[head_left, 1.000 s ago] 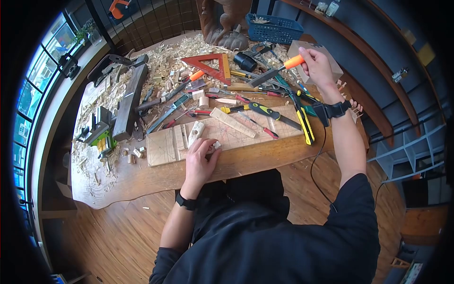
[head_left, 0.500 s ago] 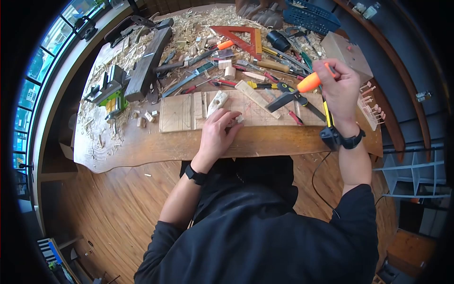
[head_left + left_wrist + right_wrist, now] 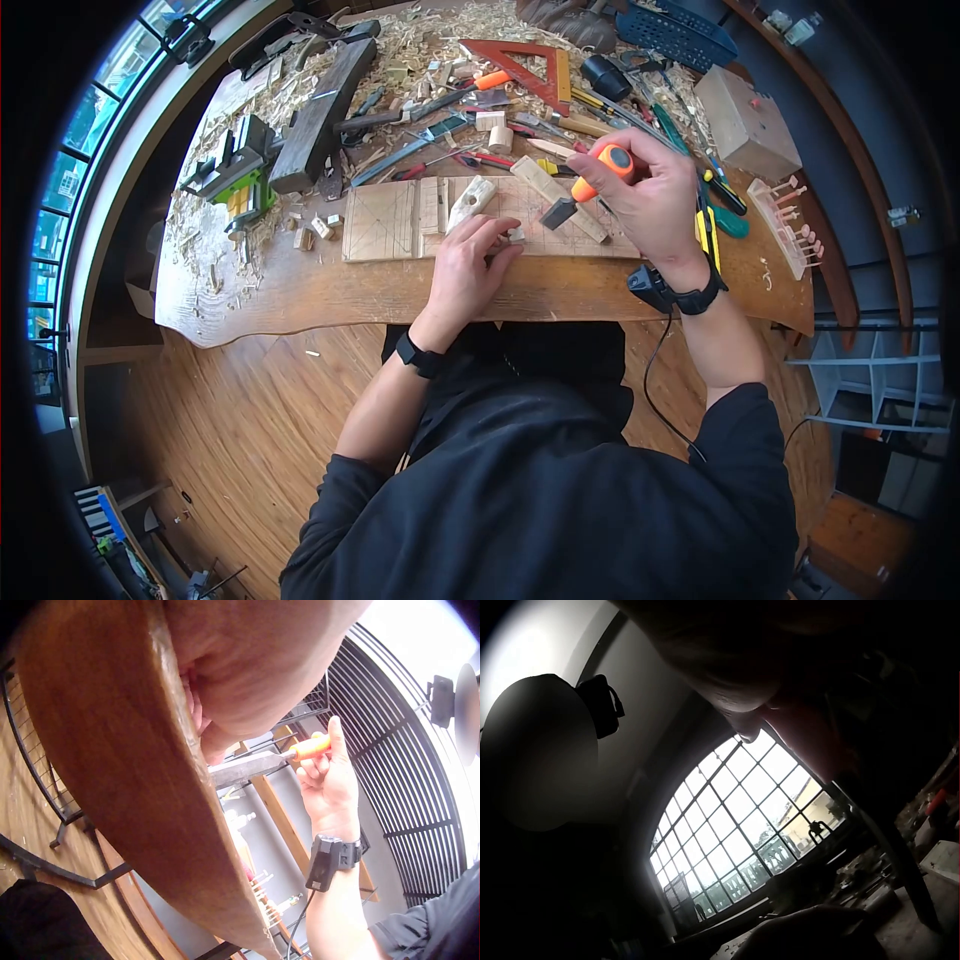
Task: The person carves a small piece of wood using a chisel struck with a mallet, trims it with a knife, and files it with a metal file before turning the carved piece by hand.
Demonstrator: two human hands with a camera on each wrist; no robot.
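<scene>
Gripping the orange-handled chisel (image 3: 590,182), the right hand (image 3: 650,205) angles its blade down-left toward the small block (image 3: 514,236) pinched by the left hand (image 3: 470,270) on the board (image 3: 390,225) at the tabletop's (image 3: 300,295) near edge, just beside it.

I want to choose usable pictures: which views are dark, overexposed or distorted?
Head view: evenly lit, strong fisheye bending with black corners, chisel and hands sharp. Left wrist view: the left hand fills the frame close up and soft, sky blown white at upper right. Right wrist view: backlit by the arched window, everything else nearly silhouette.
</scene>
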